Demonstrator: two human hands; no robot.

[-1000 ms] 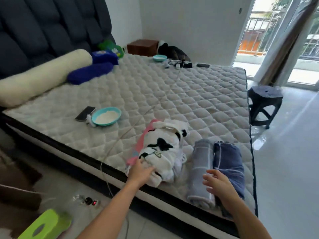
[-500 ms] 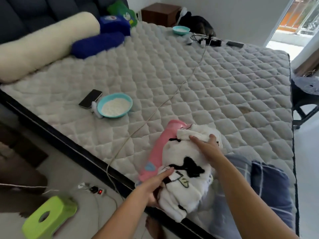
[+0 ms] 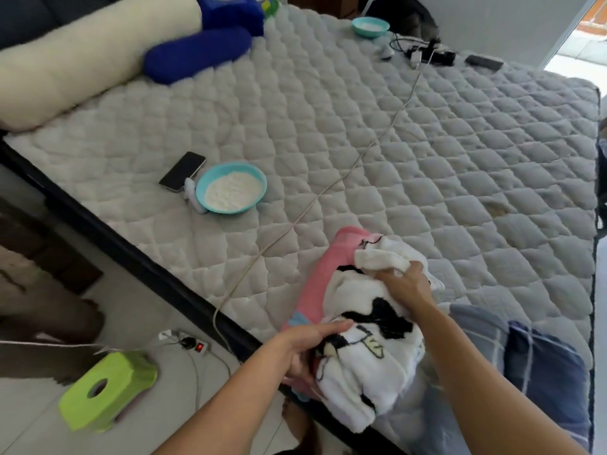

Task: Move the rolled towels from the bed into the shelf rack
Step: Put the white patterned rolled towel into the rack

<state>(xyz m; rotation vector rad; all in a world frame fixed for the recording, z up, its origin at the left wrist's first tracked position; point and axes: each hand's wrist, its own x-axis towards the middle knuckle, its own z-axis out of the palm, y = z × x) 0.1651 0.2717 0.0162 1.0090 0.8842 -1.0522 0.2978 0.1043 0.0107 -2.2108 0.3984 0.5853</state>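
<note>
A white rolled towel with black cartoon marks [image 3: 364, 362] lies at the bed's near edge, with a pink rolled towel [image 3: 325, 277] pressed against its left side. My left hand [image 3: 307, 349] grips the near end of this bundle from the left. My right hand [image 3: 405, 284] clasps the white towel's far end from above. To the right lie a grey-blue striped rolled towel [image 3: 476, 326] and a dark blue rolled towel [image 3: 545, 372], both partly hidden by my right forearm. The shelf rack is out of view.
On the quilted mattress [image 3: 427, 159] sit a teal bowl [image 3: 230, 188], a phone [image 3: 182, 170], a white cable [image 3: 328, 192], a blue pillow [image 3: 197, 55] and a cream bolster [image 3: 82, 57]. A green stool [image 3: 105, 389] and power strip [image 3: 187, 343] are on the floor.
My right hand left the grey-blue and dark blue towels and moved onto the white towel's far end. My left hand closed on its near end. The camera leaned closer and lower.
</note>
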